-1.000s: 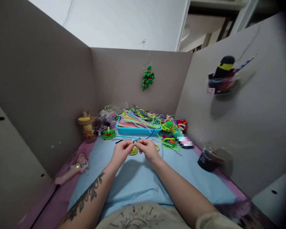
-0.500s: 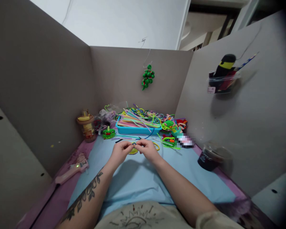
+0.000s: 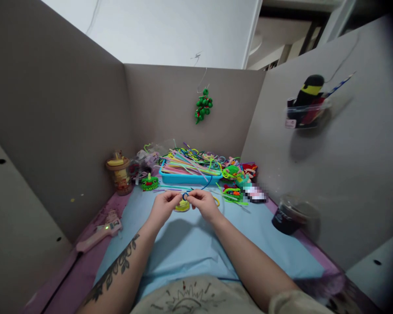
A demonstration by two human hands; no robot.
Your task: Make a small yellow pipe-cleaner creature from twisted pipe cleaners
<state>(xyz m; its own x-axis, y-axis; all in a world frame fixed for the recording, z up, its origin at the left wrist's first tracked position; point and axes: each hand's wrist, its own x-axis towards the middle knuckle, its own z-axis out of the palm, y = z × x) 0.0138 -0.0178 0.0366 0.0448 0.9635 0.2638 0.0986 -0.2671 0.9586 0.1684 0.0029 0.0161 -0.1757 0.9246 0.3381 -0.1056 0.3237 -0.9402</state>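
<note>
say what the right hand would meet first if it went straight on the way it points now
Past the small blue loop at its fingertips, the right hand would probably meet the left hand first, though exact depth is unclear.

Dim light; soft shadows on blue cloth (image 3: 265,231), right panel (image 3: 356,174); right edge blackened.
</note>
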